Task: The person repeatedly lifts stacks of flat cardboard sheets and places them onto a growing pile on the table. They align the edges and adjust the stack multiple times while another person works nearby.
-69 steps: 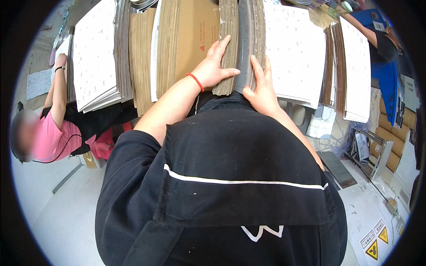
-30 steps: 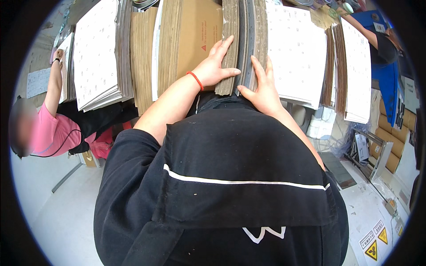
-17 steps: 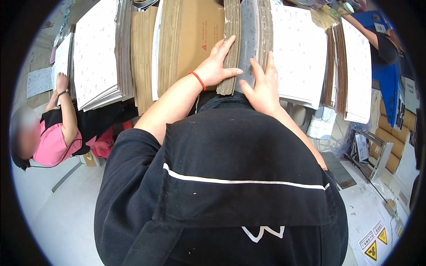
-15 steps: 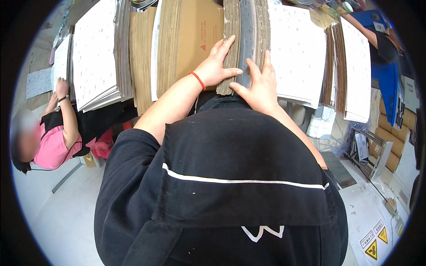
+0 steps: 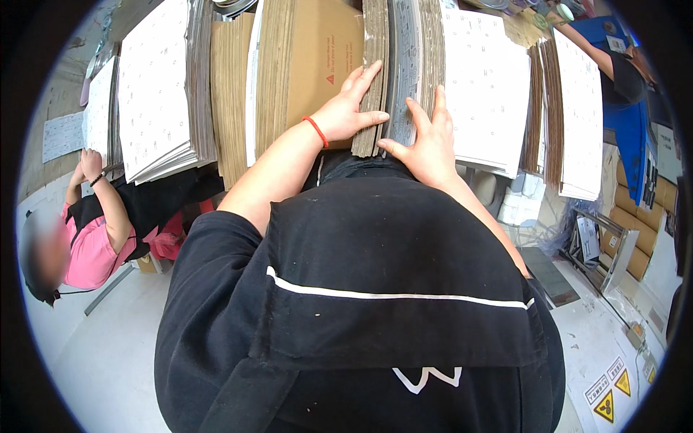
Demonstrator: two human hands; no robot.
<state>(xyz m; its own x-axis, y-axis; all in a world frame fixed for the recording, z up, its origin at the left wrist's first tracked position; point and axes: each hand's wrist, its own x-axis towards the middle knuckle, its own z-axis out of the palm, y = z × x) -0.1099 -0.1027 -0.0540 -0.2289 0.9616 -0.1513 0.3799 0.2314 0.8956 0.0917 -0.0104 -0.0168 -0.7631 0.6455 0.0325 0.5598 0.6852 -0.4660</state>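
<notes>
My left hand [image 5: 351, 108], with a red band at the wrist, lies against the near end of a brown cardboard stack [image 5: 375, 79], thumb hooked around its edge. My right hand [image 5: 424, 137] rests flat with spread fingers on the grey sheet pile [image 5: 404, 65] next to it, pressing the sheets' edges. Both piles stand packed side by side on the work surface in front of me. My black apron fills the lower view.
A flat brown box [image 5: 317, 65] and white printed sheet stacks [image 5: 155, 94] lie to the left, more white stacks [image 5: 491, 86] to the right. A person in pink [image 5: 94, 238] crouches at lower left. Another person in blue [image 5: 621, 79] stands at far right.
My right hand shifted slightly up onto the grey sheets and spread its fingers. The person in pink lowered and moved their arms. My left hand stayed put.
</notes>
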